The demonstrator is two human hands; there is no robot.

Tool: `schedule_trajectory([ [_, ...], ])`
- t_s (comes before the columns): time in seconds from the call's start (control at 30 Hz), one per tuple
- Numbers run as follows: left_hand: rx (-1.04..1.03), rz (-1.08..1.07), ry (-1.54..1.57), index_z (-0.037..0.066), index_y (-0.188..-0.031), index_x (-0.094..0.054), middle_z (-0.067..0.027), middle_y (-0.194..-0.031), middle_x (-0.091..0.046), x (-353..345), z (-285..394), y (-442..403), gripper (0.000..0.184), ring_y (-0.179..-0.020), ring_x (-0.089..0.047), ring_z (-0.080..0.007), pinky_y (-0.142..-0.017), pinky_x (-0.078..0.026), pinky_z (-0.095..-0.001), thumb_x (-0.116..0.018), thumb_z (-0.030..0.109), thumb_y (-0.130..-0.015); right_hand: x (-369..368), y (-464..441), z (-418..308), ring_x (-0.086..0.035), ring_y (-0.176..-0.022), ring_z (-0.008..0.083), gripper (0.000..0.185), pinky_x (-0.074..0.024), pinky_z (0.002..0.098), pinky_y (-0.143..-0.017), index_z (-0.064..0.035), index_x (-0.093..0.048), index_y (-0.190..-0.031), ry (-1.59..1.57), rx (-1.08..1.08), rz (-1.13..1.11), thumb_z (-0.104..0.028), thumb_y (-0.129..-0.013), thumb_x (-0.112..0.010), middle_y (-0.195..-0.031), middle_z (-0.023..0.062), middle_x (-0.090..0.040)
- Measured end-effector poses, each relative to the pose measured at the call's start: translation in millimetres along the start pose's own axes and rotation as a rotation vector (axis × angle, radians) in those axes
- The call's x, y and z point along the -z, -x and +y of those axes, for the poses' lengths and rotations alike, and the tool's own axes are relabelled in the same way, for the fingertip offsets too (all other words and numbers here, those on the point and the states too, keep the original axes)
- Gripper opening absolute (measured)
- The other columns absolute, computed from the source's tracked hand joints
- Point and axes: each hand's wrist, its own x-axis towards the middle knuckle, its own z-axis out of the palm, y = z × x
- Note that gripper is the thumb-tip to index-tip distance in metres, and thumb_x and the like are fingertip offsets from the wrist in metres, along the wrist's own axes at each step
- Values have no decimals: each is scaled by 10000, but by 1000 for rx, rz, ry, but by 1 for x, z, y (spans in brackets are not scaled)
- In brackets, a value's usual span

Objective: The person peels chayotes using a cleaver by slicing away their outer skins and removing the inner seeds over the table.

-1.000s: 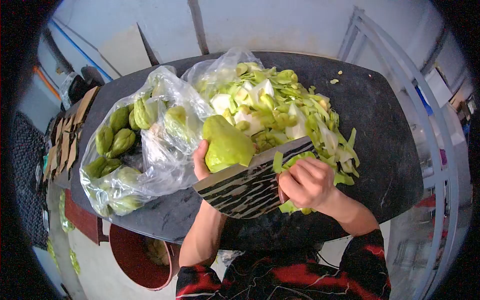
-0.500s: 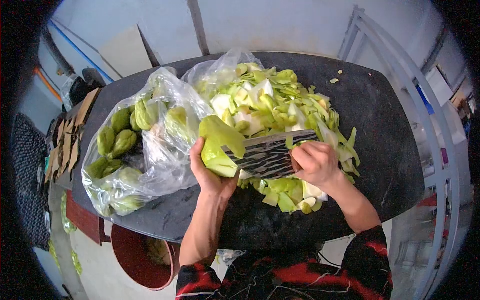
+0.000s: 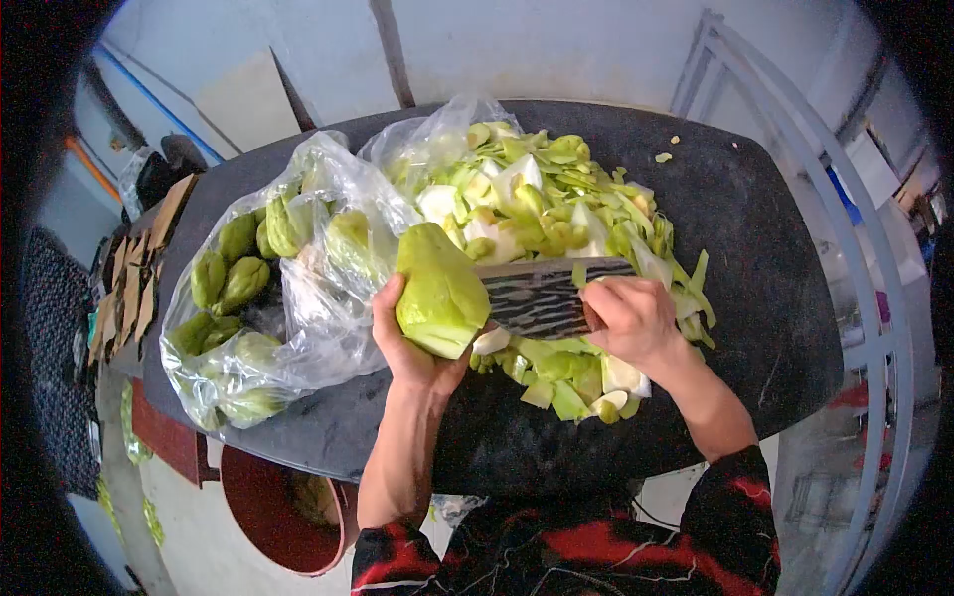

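A partly peeled pale green chayote (image 3: 437, 283) stands upright in my left hand (image 3: 405, 348), whose fingers wrap its lower left side. My right hand (image 3: 636, 320) grips a wide cleaver (image 3: 542, 298) with a dark, streaky-patterned blade. The blade's front end meets the chayote's right side and is partly hidden behind it. A bit of green peel sticks to the blade near my right fingers. Behind and below the blade spreads a heap of green peelings (image 3: 561, 223) mixed with pale peeled chayote pieces.
Left of my hands, a clear plastic bag (image 3: 333, 323) holds several whole chayotes (image 3: 243, 283). The dark table (image 3: 765, 298) carries everything. On the floor at lower left stands a red bucket (image 3: 283, 512). A grey metal railing (image 3: 879, 338) runs along the right.
The chayote has turned in my left hand, and the loose peel flap at its right side no longer shows. The cleaver's front end now sits behind the chayote rather than across it.
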Motion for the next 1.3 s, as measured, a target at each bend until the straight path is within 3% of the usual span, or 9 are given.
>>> schedule_trajectory([
  [0.3, -34, -9, -69, 6, -1288, -502, -199, -1147, -614, -10, 3, 7, 724, -987, -625, -316, -830, -520, -413, -539, 535, -796, 13, -5, -20, -609, -548, 244, 204, -496, 361, -497, -98, -522, -688, -59, 80, 60, -113, -612, -711, -607, 42, -552],
  [0.43, 62, -52, -16, 0, -1277, -506, -197, -1136, -618, -4, -4, 8, 720, -991, -622, -331, -849, -511, -429, -538, 532, -793, 19, -4, -24, -586, -524, 247, 222, -482, 375, -485, -100, -495, -671, -105, 76, -19, -114, -615, -710, -599, 45, -530],
  [0.63, 44, -158, 45, -1, -1270, -509, -178, -1133, -617, 1, -5, 1, 658, -992, -628, -288, -836, -532, -411, -542, 480, -821, 0, -1, -1, -595, -534, 251, 202, -488, 369, -489, -99, -526, -722, -80, -27, 16, -96, -623, -702, -614, 47, -553],
  [0.73, -3, -114, 37, 1, -1273, -508, -182, -1127, -620, -1, -4, 5, 671, -984, -628, -303, -841, -528, -423, -541, 488, -813, 6, -4, -13, -593, -521, 242, 189, -485, 366, -477, -100, -532, -718, -68, 32, 56, -102, -629, -698, -598, 44, -541],
  [0.9, 178, 43, -22, 5, -1231, -536, -190, -1125, -620, 6, -16, 13, 651, -950, -625, -328, -840, -521, -435, -550, 485, -793, 11, -3, -19, -598, -524, 245, 159, -484, 370, -470, -96, -538, -720, -90, 85, 53, -103, -650, -681, -581, 50, -525],
  [1.0, 141, -45, 33, -8, -1225, -529, -193, -1134, -615, -10, -20, 13, 656, -963, -624, -327, -870, -515, -438, -581, 464, -773, -5, -2, 12, -619, -562, 275, 205, -500, 380, -500, -97, -530, -740, -52, -101, -14, -148, -661, -712, -616, 69, -569],
  [1.1, 111, -113, -63, -12, -1247, -515, -200, -1156, -605, -6, -18, 8, 683, -998, -618, -328, -895, -508, -442, -579, 475, -772, -6, -3, 5, -632, -580, 279, 241, -508, 389, -517, -98, -525, -741, 0, -95, 28, -159, -639, -735, -636, 73, -591],
  [1.23, 137, -204, -26, 3, -1300, -487, -204, -1189, -594, -3, -14, 15, 730, -1036, -610, -337, -914, -498, -460, -577, 488, -762, -2, 0, 12, -642, -607, 306, 196, -514, 413, -536, -82, -544, -774, -31, -74, 26, -153, -702, -711, -671, 91, -623],
  [1.3, 157, -132, -43, 17, -1328, -470, -223, -1189, -589, -4, -16, 16, 757, -1043, -609, -348, -910, -498, -470, -578, 497, -753, -13, 1, 33, -649, -626, 320, 159, -518, 426, -550, -78, -555, -796, 75, -312, -92, -135, -731, -689, -718, 109, -651],
])
